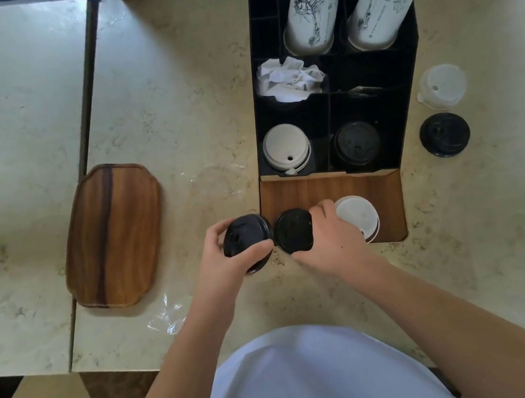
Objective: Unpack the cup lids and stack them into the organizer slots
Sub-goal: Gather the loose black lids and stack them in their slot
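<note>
From the head camera, both hands work just in front of the organizer [402,49], over the pale marbled surface [174,85]. The left hand [226,259] curls its fingers and thumb round a stack of black lids [247,239], tilted so the tops face left and upward. The right hand [326,240] grips a second stack of black lids [294,235] between thumb below and fingers above; the two black stacks sit edge to edge, nearly touching. Just right of the right hand, partly hidden by its fingers, a short stack of white lids [360,214] rests against the wooden front panel [328,188] of the organizer.

The organizer is a black divided box. In its near left slot lies a white lid stack [286,148] with a sip hole showing; the near right slot holds a black lid stack [357,144]. Behind these, the left slot holds crumpled white paper [288,79], and a clear wrapper scrap [362,90] lies in the slot to its right. At the back, two tall stacks of printed paper cups [310,12] and [385,4] stand inverted and lean away from the camera.

On the surface to the right of the organizer sit a translucent lid stack [441,86] and, nearer, a lone black lid stack [445,134], apart from each other. To the left lies a wooden tray [115,236], and near it a piece of clear plastic film [166,317] lies on the surface. A pale shirt [311,383] fills the bottom of the view.
</note>
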`<state>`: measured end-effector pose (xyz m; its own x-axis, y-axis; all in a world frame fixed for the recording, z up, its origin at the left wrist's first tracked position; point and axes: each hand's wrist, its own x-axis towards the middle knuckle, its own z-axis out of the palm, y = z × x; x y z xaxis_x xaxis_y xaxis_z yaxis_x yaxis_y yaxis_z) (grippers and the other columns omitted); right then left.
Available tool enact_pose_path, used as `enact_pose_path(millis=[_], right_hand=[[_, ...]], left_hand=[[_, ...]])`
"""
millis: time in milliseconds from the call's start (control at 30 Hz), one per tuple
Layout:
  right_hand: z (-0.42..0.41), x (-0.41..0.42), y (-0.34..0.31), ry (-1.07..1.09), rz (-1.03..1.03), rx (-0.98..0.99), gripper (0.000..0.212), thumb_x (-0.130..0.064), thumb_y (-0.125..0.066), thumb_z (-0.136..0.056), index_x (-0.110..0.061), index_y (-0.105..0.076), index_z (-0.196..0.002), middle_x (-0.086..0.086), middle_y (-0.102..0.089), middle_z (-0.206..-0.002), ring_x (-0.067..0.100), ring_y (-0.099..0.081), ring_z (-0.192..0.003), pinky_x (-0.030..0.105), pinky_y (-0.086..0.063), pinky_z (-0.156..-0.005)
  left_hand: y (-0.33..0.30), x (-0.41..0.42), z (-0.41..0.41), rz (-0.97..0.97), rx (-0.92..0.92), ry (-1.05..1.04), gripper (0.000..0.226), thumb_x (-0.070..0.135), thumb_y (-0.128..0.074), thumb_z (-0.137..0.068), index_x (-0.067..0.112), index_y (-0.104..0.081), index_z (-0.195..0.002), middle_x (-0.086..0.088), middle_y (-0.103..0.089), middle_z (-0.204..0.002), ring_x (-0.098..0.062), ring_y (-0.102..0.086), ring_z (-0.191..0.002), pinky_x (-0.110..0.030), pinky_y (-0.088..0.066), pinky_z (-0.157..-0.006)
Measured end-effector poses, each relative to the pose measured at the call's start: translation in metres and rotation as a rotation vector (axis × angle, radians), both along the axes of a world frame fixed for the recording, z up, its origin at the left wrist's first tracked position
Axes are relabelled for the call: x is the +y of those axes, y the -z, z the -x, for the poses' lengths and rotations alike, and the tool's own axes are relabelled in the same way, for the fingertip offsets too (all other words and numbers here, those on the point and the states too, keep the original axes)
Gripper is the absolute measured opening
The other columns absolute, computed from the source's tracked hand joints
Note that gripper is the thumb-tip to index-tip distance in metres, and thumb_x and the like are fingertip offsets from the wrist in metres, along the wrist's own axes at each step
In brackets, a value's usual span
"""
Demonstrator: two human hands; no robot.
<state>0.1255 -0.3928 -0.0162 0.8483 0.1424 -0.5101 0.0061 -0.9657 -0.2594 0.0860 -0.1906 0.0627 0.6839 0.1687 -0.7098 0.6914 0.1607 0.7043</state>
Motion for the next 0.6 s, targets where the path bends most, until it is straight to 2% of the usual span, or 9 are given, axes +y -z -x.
enact_pose_path(millis=[67, 167, 300, 433, 533, 600], right_hand=[[0.001, 0.0, -0.002, 0.022, -0.023, -0.001, 0.081, -0.057, -0.073, -0.073, -0.013, -0.041, -0.132, 0.003, -0.036, -0.133, 0.024, -0.06, -0.099, 0.039, -0.058, -0.067], [0.0, 0.001, -0.003, 0.057, -0.05, 0.006, 0.08, -0.05, -0.077, -0.073, -0.014, -0.037, -0.133, 0.003, -0.038, -0.131, 0.026, -0.06, -0.098, 0.041, -0.057, -0.067], [-0.002, 0.004, -0.001, 0.102, -0.075, 0.016, 0.084, -0.046, -0.081, -0.072, -0.016, -0.035, -0.135, 0.004, -0.04, -0.131, 0.028, -0.061, -0.101, 0.041, -0.056, -0.07], [0.0, 0.001, -0.001, 0.069, -0.087, 0.01, 0.09, -0.05, -0.074, -0.075, -0.025, -0.026, -0.147, 0.004, -0.038, -0.136, 0.028, -0.061, -0.101, 0.041, -0.058, -0.072], [0.001, -0.001, -0.004, 0.075, -0.102, 0.001, 0.085, -0.055, -0.071, -0.076, -0.027, -0.03, -0.146, 0.003, -0.038, -0.135, 0.028, -0.062, -0.099, 0.038, -0.054, -0.07], [0.0, -0.001, -0.009, 0.129, -0.14, 0.012, 0.083, -0.059, -0.071, -0.075, -0.028, -0.034, -0.143, 0.002, -0.04, -0.131, 0.029, -0.062, -0.1, 0.037, -0.052, -0.071]], left_hand=[[0.008, 0.002, 0.008, 0.153, 0.072, -0.098, 0.076, 0.013, -0.092, -0.058, 0.023, -0.057, -0.125, -0.016, -0.063, -0.127, -0.027, -0.075, -0.098, -0.037, -0.061, -0.075], [0.02, 0.002, 0.016, 0.348, 0.133, -0.259, 0.054, -0.012, -0.069, -0.08, 0.007, -0.056, -0.129, -0.028, -0.063, -0.128, -0.036, -0.073, -0.099, -0.043, -0.062, -0.08], [0.024, 0.003, 0.016, 0.464, 0.137, -0.302, 0.046, -0.007, -0.062, -0.086, -0.005, -0.058, -0.131, -0.028, -0.067, -0.126, -0.037, -0.07, -0.105, -0.04, -0.062, -0.084], [0.024, 0.003, 0.014, 0.431, 0.179, -0.355, 0.034, -0.001, -0.057, -0.087, 0.0, -0.071, -0.118, -0.021, -0.072, -0.112, -0.033, -0.072, -0.095, -0.04, -0.061, -0.078], [0.024, 0.004, 0.013, 0.442, 0.214, -0.384, 0.036, 0.0, -0.055, -0.087, 0.005, -0.074, -0.117, -0.021, -0.07, -0.118, -0.038, -0.068, -0.105, -0.047, -0.058, -0.091], [0.025, 0.004, 0.012, 0.459, 0.214, -0.4, 0.039, -0.001, -0.053, -0.087, 0.004, -0.071, -0.121, -0.023, -0.068, -0.123, -0.04, -0.066, -0.109, -0.049, -0.056, -0.093]])
